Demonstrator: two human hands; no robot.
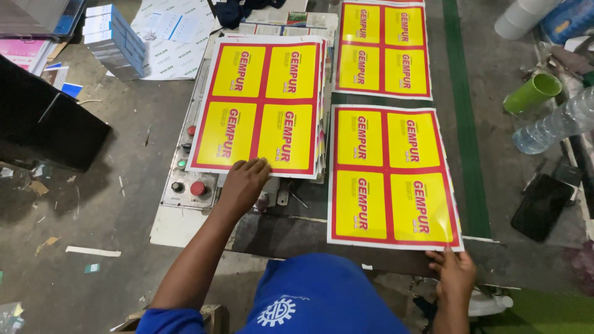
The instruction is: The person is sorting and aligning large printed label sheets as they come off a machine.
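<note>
Left hand (244,181) pressed on the stack of yellow-and-red sheets (260,102). Right hand (455,272) pinched the near corner of a single printed sheet (391,176) alongside.

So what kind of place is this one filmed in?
Probably a print shop or finishing floor: a stack of yellow-and-red printed sheets, a machine control panel with push buttons, and paper scraps on the concrete floor.
</note>
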